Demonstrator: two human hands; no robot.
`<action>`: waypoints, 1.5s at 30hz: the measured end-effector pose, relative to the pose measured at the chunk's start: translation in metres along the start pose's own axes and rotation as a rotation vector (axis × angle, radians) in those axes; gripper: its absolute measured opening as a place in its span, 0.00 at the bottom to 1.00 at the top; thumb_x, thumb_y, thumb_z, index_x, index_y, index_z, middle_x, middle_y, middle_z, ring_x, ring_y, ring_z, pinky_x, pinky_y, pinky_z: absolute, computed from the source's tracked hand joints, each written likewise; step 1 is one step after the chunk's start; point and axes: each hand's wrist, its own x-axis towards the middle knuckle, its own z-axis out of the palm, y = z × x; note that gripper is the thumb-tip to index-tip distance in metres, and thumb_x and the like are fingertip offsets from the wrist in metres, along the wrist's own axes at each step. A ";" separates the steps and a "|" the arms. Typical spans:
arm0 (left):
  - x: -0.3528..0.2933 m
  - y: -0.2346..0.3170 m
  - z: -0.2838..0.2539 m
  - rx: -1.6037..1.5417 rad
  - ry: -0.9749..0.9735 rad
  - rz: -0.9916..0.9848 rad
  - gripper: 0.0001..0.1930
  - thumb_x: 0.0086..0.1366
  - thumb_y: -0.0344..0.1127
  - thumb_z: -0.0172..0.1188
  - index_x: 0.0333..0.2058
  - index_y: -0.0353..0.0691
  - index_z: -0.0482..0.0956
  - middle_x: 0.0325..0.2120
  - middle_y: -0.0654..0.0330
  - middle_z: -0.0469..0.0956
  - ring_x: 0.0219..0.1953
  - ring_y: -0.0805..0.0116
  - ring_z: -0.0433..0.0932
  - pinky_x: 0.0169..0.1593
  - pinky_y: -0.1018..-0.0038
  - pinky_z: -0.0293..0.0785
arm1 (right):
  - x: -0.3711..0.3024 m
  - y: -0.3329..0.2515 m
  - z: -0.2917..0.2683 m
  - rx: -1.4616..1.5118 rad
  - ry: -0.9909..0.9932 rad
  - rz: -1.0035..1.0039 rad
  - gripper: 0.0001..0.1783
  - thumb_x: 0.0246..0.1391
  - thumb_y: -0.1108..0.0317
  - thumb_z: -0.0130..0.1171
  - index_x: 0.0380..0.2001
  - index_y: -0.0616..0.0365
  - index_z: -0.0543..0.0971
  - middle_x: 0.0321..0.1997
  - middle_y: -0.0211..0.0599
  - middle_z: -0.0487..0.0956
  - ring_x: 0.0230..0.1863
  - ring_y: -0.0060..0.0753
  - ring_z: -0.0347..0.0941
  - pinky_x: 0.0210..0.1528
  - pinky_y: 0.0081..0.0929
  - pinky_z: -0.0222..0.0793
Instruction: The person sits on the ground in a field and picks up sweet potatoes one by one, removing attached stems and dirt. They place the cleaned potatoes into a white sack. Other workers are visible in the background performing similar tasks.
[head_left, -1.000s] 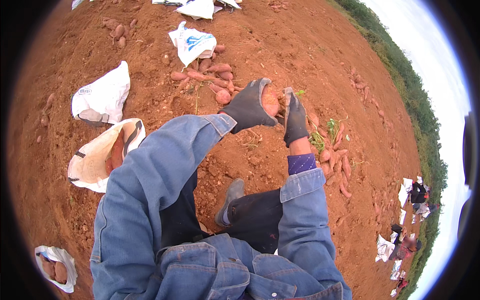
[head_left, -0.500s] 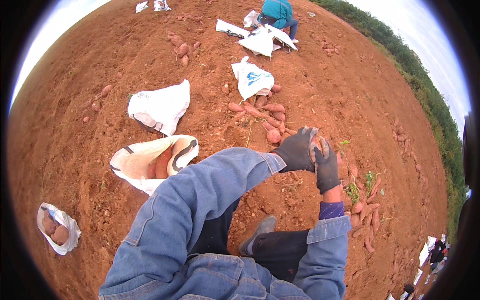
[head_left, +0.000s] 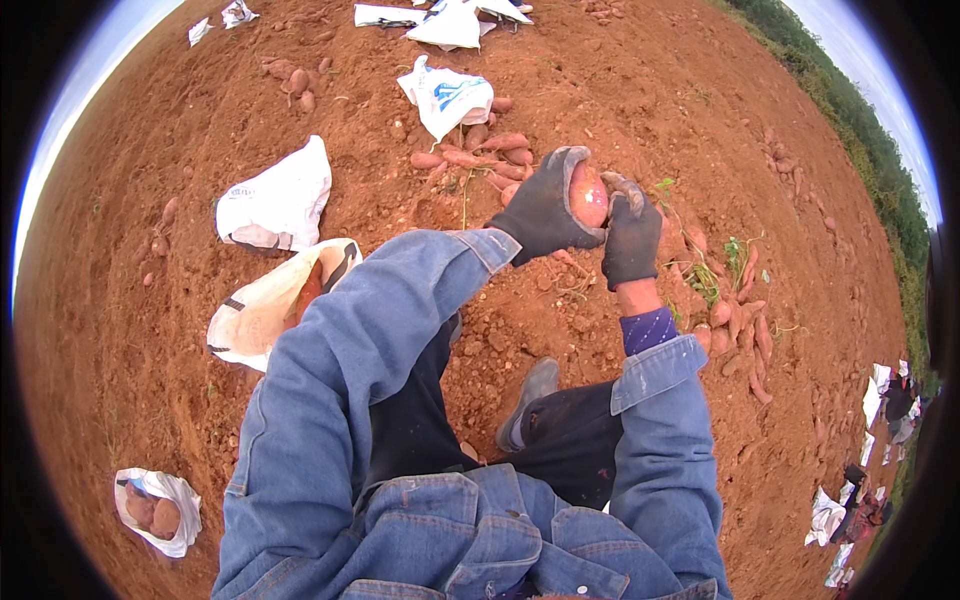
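Observation:
A large, round-ended red sweet potato is held up in front of me, over the soil. My left hand, in a dark soil-stained glove, is wrapped round its left side. On the other side my right hand, gloved too, has its fingers curled against the potato's right edge. Under and beyond the right hand lies a heap of sweet potatoes with green vine leaves. Another pile of sweet potatoes lies just past my left hand, beside a white sack.
An open white sack with sweet potatoes inside stands left of my left arm. Behind it lies another white sack. A small filled bag sits at the lower left. More sacks lie far ahead on the red soil.
Both hands have risen slightly with the sweet potato, and more of it now shows between them. The view has shifted, so the person ahead has left the picture.

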 end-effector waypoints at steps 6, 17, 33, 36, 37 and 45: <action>-0.001 0.003 -0.003 0.172 0.054 0.177 0.58 0.40 0.50 0.83 0.65 0.31 0.60 0.61 0.41 0.65 0.64 0.44 0.67 0.68 0.58 0.65 | 0.013 -0.016 -0.009 0.216 -0.101 0.194 0.26 0.68 0.54 0.57 0.59 0.65 0.77 0.54 0.39 0.82 0.50 0.29 0.79 0.50 0.27 0.76; -0.008 0.013 -0.002 0.069 0.010 0.243 0.55 0.43 0.48 0.79 0.65 0.27 0.60 0.62 0.36 0.65 0.66 0.38 0.66 0.70 0.56 0.62 | 0.024 0.006 -0.014 -0.192 -0.160 -0.212 0.25 0.65 0.54 0.62 0.49 0.69 0.81 0.35 0.33 0.82 0.34 0.21 0.72 0.37 0.29 0.71; -0.010 0.012 -0.006 -0.096 -0.128 0.229 0.65 0.39 0.47 0.83 0.70 0.29 0.52 0.68 0.39 0.59 0.71 0.42 0.58 0.74 0.59 0.55 | 0.023 0.014 -0.025 -0.045 -0.013 0.046 0.19 0.69 0.56 0.57 0.41 0.65 0.84 0.35 0.28 0.82 0.35 0.21 0.74 0.38 0.27 0.73; -0.006 0.013 -0.009 -0.174 -0.131 0.151 0.68 0.36 0.49 0.85 0.71 0.29 0.50 0.69 0.40 0.58 0.72 0.44 0.58 0.74 0.60 0.54 | 0.024 0.010 -0.021 0.249 -0.040 0.068 0.19 0.69 0.57 0.56 0.48 0.64 0.83 0.41 0.35 0.84 0.40 0.26 0.78 0.42 0.28 0.76; -0.005 0.014 -0.010 -0.176 -0.127 0.105 0.69 0.36 0.50 0.85 0.71 0.30 0.49 0.69 0.41 0.57 0.72 0.46 0.58 0.74 0.60 0.54 | 0.023 0.010 -0.018 0.358 -0.126 0.139 0.21 0.69 0.57 0.56 0.53 0.63 0.80 0.47 0.37 0.82 0.44 0.27 0.78 0.45 0.28 0.77; -0.010 0.006 -0.001 -0.198 -0.007 0.007 0.73 0.35 0.51 0.86 0.72 0.28 0.45 0.70 0.40 0.55 0.73 0.46 0.56 0.74 0.60 0.56 | 0.008 0.012 -0.001 0.492 -0.449 0.108 0.40 0.69 0.49 0.56 0.75 0.52 0.55 0.73 0.42 0.64 0.69 0.38 0.68 0.68 0.35 0.69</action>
